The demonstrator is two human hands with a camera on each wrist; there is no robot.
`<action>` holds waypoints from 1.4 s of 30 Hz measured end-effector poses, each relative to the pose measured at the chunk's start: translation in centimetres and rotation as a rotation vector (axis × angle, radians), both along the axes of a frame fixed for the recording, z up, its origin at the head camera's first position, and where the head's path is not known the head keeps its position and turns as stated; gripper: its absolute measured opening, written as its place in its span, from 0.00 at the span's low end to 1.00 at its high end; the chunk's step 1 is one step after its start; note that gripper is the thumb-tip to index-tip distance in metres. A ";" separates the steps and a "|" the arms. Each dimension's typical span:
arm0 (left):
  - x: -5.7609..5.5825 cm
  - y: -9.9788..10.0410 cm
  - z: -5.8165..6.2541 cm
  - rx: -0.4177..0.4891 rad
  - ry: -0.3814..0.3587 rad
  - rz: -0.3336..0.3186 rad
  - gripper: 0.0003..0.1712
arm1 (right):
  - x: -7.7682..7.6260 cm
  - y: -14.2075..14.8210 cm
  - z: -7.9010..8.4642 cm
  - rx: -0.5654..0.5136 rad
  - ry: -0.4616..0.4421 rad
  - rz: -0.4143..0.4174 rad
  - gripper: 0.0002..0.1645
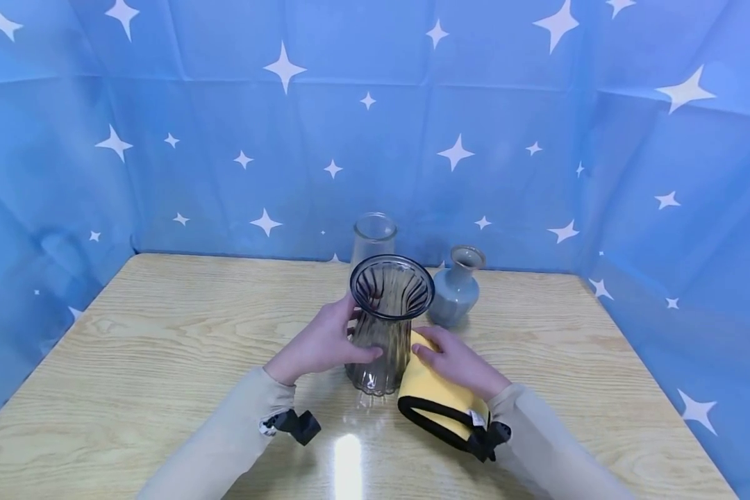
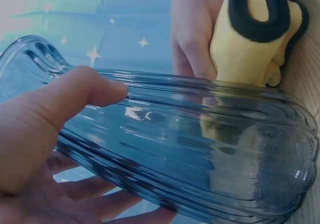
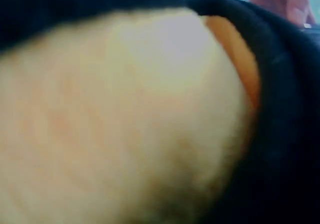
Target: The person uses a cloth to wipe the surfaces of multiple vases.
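Observation:
A grey, see-through ribbed glass vase with a flared dark rim stands roughly upright in the middle of the table. My left hand grips its side, the thumb on the near face and the fingers around the far side, as the left wrist view shows through the glass. Just right of the vase, my right hand holds a folded yellow cloth with black edging, thumb and fingers at its upper part. The cloth's top lies against or very near the vase. Blurred yellow cloth fills most of the right wrist view.
Behind the ribbed vase stands a taller clear glass vase, partly hidden by it. A small blue-grey vase with a narrow neck is close behind my right hand. The wooden table ends at a blue star-patterned curtain.

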State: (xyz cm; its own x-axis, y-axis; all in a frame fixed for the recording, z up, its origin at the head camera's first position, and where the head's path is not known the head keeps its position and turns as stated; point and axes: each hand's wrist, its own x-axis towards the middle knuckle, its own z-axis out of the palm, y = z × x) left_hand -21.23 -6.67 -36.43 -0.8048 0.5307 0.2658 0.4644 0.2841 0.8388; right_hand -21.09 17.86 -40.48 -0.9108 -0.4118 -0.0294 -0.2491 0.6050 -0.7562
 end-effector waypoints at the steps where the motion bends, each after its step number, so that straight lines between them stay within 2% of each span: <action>1: 0.0 0.0 0.0 0.004 0.002 -0.001 0.52 | -0.1 0.0 0.0 -0.007 -0.030 0.002 0.23; 7: -0.1 0.1 -0.1 -0.001 -0.006 0.007 0.49 | -0.9 0.1 -0.4 -0.030 -0.196 -0.018 0.20; 14: -0.1 0.1 -0.1 -0.009 -0.060 0.018 0.50 | -1.6 -0.2 -0.3 0.115 -0.245 0.005 0.22; 17: 0.0 0.1 0.0 -0.015 -0.060 0.015 0.50 | -1.7 -0.2 -0.3 0.122 -0.277 -0.003 0.24; 20: 0.1 0.0 0.1 -0.019 -0.051 0.008 0.50 | -1.6 0.0 -0.6 0.073 -0.300 -0.037 0.23; 24: 0.2 0.0 0.0 -0.005 -0.039 0.001 0.50 | -1.0 0.4 -0.6 0.004 -0.252 -0.064 0.24; 27: 0.2 0.3 -0.2 0.023 -0.018 -0.012 0.48 | -0.5 0.6 0.3 -0.038 -0.155 -0.063 0.26; 30: 0.2 0.6 -0.6 0.050 0.004 -0.026 0.47 | -0.1 0.4 1.7 -0.115 -0.055 -0.024 0.25; 33: 0.2 0.8 -1.0 0.072 0.028 -0.026 0.46 | 0.0 0.2 2.9 -0.203 0.004 0.023 0.24; 37: 0.2 0.9 -1.7 0.135 0.026 -0.011 0.53 | 0.1 -0.1 3.9 -0.323 0.003 0.029 0.21; 42: 0.4 0.9 -1.9 0.195 -0.020 0.030 0.60 | 0.6 -0.2 5.6 -0.463 0.002 -0.051 0.22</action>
